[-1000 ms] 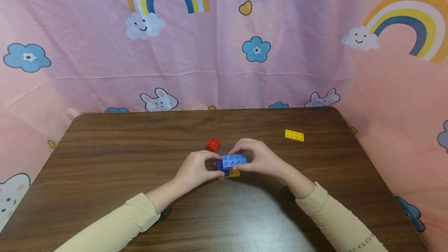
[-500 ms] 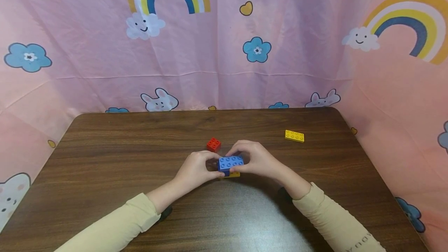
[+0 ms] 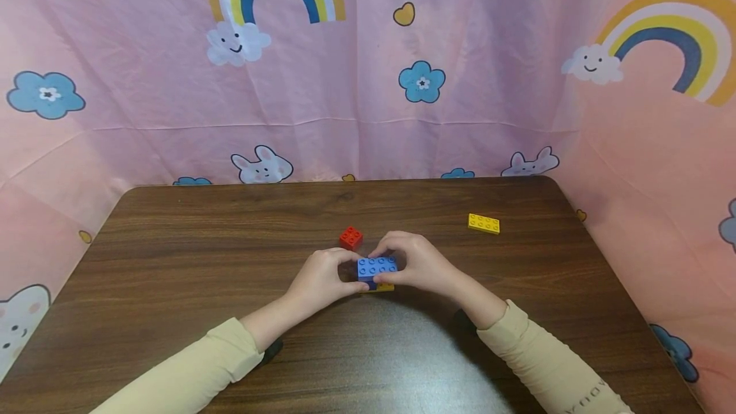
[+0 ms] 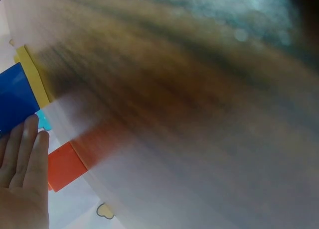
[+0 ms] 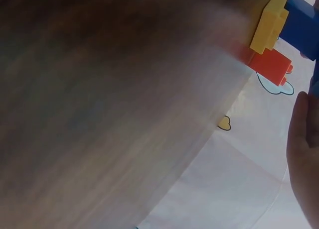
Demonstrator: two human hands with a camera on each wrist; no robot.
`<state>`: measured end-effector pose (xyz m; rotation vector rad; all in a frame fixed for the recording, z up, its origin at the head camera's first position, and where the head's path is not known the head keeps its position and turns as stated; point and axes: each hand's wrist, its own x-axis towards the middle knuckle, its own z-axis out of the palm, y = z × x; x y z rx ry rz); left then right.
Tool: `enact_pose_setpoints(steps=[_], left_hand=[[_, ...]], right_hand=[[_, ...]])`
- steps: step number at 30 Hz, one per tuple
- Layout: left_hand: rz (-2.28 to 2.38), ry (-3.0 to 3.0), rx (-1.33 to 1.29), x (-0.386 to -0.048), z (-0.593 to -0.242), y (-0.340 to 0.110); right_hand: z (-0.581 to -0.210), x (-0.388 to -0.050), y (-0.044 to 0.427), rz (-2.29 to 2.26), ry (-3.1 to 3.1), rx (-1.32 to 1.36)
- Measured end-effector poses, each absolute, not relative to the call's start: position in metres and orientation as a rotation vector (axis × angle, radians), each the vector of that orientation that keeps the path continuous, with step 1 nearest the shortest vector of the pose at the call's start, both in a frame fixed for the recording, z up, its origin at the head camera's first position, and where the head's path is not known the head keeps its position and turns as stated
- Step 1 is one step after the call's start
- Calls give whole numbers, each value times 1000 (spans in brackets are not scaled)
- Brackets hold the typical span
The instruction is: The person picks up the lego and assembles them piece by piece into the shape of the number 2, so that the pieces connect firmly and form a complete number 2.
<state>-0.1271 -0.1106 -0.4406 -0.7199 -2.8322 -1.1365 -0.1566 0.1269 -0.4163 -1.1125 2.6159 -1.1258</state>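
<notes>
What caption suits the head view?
Left hand grips dark-blue brick, right hand holds light-blue brick over it.

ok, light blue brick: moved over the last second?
Yes: in the head view, the light blue brick has shifted left, judged against the stationary red brick.

Smooth plastic bricks (image 3: 376, 266), glossy wood-grain table (image 3: 230, 229), creased cloth backdrop (image 3: 489, 30), matt fabric sleeves (image 3: 190, 366)
</notes>
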Motion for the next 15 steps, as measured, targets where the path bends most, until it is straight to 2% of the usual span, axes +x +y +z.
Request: enact_pose_setpoints(steps=[15], left_hand=[[-1115, -2842, -712, -126, -439, -110]], right_hand=[[-411, -154, 123, -1063, 2654, -1110]])
